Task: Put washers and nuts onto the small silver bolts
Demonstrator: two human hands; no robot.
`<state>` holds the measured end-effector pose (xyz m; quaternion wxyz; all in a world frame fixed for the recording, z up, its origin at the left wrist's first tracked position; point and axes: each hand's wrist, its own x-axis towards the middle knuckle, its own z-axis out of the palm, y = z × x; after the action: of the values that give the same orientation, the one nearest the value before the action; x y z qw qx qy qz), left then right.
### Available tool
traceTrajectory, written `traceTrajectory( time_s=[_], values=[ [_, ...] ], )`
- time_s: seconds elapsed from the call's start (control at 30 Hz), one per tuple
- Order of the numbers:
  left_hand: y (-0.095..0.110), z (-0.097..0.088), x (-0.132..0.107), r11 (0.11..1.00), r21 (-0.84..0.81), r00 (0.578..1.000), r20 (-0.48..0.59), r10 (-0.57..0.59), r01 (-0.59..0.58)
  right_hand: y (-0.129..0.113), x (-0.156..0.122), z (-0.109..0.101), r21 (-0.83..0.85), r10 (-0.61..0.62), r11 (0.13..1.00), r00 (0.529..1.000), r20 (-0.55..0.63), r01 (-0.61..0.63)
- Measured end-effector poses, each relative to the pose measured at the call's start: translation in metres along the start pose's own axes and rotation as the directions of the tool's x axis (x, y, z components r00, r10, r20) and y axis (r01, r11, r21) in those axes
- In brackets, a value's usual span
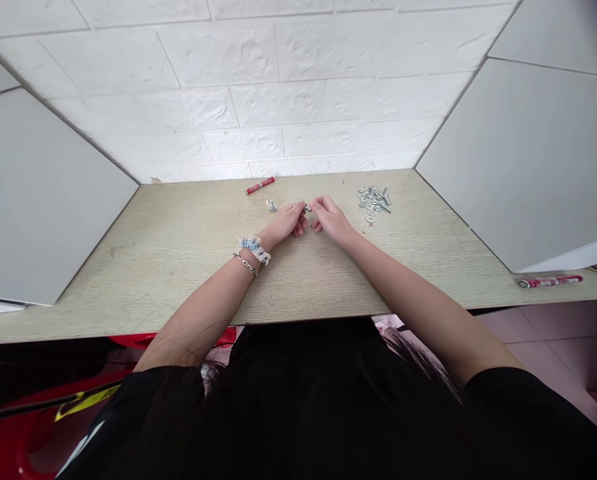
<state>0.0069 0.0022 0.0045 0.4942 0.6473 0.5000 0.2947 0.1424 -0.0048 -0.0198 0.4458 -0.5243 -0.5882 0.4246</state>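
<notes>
My left hand [287,223] and my right hand [328,217] meet at the middle of the wooden table [178,267], fingers curled together around a small metal bolt piece [307,207] held between them. A single small metal part [271,205] lies just left of my left hand. To the right of my right hand lies a pile of bolts, nuts and washers [374,201]. My left wrist wears a lace band and a chain bracelet.
A red tube [259,185] lies near the back wall. Another red-and-white tube [548,281] rests at the table's right edge. White panels stand at the left [38,200] and right [528,167]; a white brick wall closes the back.
</notes>
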Motion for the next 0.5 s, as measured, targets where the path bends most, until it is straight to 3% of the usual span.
traceTrajectory(
  time_s=[0.13,0.33,0.5],
  values=[
    [-0.0004,-0.0007,-0.0002,1.000,-0.001,1.000,0.008,0.017,-0.017,-0.0044,-0.0022,0.0006,-0.025,0.054,0.998,0.998,-0.024,-0.055],
    [-0.0040,-0.0010,0.0039,1.000,-0.022,1.000,0.013,0.017,-0.017,0.0007,-0.0005,0.0023,-0.111,-0.016,0.994,0.999,0.028,0.019],
    [-0.0030,-0.0001,0.0039,1.000,-0.023,1.000,-0.012,-0.021,0.020,0.0029,-0.0010,0.0036,-0.108,-0.136,0.985,0.990,-0.042,0.131]
  ],
)
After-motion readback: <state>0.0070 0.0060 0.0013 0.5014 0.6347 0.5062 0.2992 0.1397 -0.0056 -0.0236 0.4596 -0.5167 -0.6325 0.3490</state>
